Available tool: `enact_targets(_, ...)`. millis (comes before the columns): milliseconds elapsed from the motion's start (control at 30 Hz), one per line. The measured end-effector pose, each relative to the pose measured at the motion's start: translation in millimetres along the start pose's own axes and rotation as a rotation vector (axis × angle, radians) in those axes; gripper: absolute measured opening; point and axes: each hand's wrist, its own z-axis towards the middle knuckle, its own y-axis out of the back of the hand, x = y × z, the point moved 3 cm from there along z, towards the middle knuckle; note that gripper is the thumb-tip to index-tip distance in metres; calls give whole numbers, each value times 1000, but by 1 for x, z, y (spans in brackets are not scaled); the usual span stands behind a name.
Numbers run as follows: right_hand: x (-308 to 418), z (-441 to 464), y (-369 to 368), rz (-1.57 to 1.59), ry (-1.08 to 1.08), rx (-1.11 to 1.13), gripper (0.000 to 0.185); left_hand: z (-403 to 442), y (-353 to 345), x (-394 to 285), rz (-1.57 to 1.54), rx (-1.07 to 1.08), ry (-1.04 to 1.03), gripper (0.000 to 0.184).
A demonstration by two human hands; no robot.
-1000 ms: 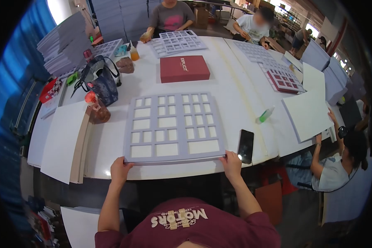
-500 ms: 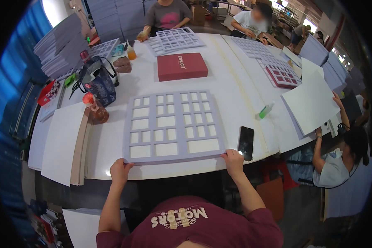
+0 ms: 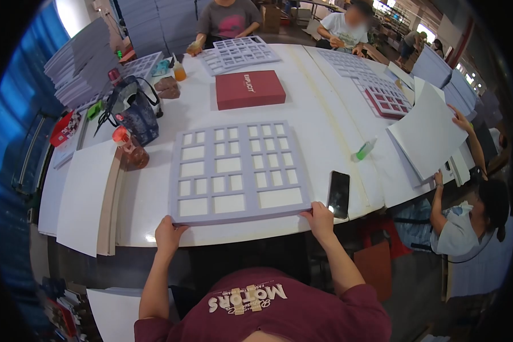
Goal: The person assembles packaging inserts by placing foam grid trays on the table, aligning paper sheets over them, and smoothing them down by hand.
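Note:
A light grey-lavender compartment tray [image 3: 249, 185] lies flat on the white table in front of me. Its many rectangular openings show white inside. My left hand [image 3: 168, 235] pinches the near left corner, thumb along the front edge. At the near right corner my right hand [image 3: 320, 222] grips the same edge in a similar way; the fingertips of both hands are partly hidden. Just right of the tray lies a black phone [image 3: 339, 194], close to my right hand. Beyond the tray's far side sits a closed red box [image 3: 251, 91] with white lettering.
On the left stand a red-capped bottle [image 3: 132, 149], a dark bag [image 3: 137, 114] and stacked white boards [image 3: 85, 199]. A green glue bottle [image 3: 366, 149] stands right. Co-workers sit across the table with more trays [image 3: 248, 52]; another person at right holds white sheets [image 3: 427, 134].
My hands stay at the tray's near corners, and the tray barely shifts. The whole view moves slightly. The person at right has moved the white sheets a little.

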Motion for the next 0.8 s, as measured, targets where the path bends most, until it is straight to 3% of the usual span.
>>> enact_targets(300, 1, 6, -1, -36, -58, 108, 37, 0, -4, 6, -45, -1, 36, 43)
enact_targets(800, 2, 1, -3, -3, -81, 87, 35, -2, -5, 7, -55, -20, 27, 44)
